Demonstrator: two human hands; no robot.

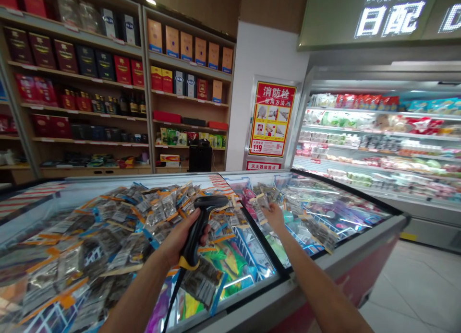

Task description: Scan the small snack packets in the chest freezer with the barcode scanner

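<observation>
My left hand [182, 237] is wrapped round the grip of a black barcode scanner [201, 222] with a yellow band near its base and a cable hanging down. The scanner's head points right, above a heap of clear snack packets [118, 227] with orange and blue edges lying in the chest freezer [252, 304]. My right hand [274, 213] reaches into the freezer's right half and pinches a small clear packet [260, 206] with a white label, held up toward the scanner. More packets lie around it.
A wooden shelf wall [108, 83] of boxed bottles stands behind the freezer. A red fire-hydrant poster [272, 119] hangs on the white wall. An open refrigerated display [378, 141] runs along the right. Grey tiled floor [418, 285] lies at the lower right.
</observation>
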